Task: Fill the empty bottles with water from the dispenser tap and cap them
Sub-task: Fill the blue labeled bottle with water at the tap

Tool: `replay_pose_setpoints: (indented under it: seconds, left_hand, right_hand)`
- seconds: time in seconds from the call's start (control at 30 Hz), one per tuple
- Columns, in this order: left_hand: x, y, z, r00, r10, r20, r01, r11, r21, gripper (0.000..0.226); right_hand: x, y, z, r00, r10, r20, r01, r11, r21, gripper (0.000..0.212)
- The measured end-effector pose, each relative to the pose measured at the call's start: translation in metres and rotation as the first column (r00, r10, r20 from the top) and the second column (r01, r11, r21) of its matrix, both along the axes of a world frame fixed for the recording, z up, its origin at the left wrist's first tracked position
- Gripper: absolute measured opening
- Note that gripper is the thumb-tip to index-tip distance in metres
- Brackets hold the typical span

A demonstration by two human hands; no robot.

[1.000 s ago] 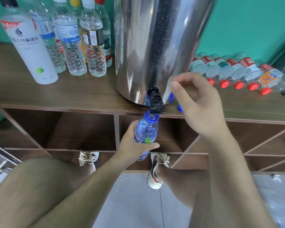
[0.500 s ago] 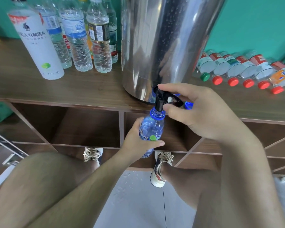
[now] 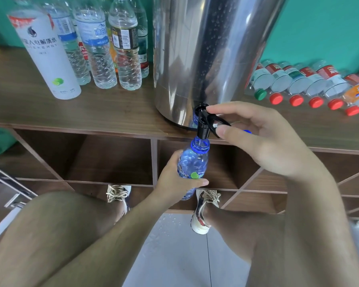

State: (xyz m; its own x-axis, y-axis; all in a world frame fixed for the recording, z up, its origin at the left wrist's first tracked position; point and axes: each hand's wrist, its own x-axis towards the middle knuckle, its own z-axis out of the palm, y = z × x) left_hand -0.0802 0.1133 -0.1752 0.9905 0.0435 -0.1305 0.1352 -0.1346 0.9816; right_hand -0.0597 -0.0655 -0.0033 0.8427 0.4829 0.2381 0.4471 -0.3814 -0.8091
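Below the black plastic tap [image 3: 203, 125] of the tall stainless-steel water dispenser [image 3: 205, 54], the left hand [image 3: 174, 181] is wrapped around the lower body of a small blue transparent plastic bottle [image 3: 193, 162], holding it upright with its uncapped mouth directly under the spout, close to touching it. The right hand [image 3: 261, 139] pinches the tap's black lever between thumb and forefinger, the remaining fingers loosely curled. Whether water is flowing cannot be told. A small blue object [image 3: 247, 131], possibly the bottle's cap, shows just behind the right hand on the shelf, mostly hidden.

The dispenser stands on a dark brown wooden shelf [image 3: 112, 112], its wall beaded with droplets. To its left stands a group of upright bottles: a tall white cylindrical bottle [image 3: 48, 56] with printed lettering and a green dot at front, and behind it several clear plastic water bottles [image 3: 104, 46] with blue, black and red labels, close together. To the dispenser's right a row of clear plastic bottles [image 3: 307, 81] lies on its side, caps toward the viewer; one cap is green [image 3: 260, 94], the others red [image 3: 295, 100].

Under the shelf, open wooden compartments [image 3: 104, 158] are visible. The person sits with bare knees spread; two laced sneakers [image 3: 203, 210] rest on a pale tiled floor [image 3: 174, 255] speckled with water drops.
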Motion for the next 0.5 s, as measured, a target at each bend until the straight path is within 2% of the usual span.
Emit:
replay_pose_setpoints:
  seconds: [0.2,0.5]
  left_hand:
    - [-0.0023,-0.0009,-0.0021,1.000,-0.002,-0.012,0.002,1.000,-0.006,0.081]
    - [-0.0027,-0.0004,-0.0037,1.000,0.013,-0.012,-0.013,1.000,-0.015,0.080]
  right_hand:
    - [0.0024,0.0049,-0.0008,1.000,-0.026,0.013,0.025,0.999,0.039,0.028]
    - [0.0045,0.0041,-0.0001,1.000,-0.014,0.014,0.013,0.999,0.051,0.026]
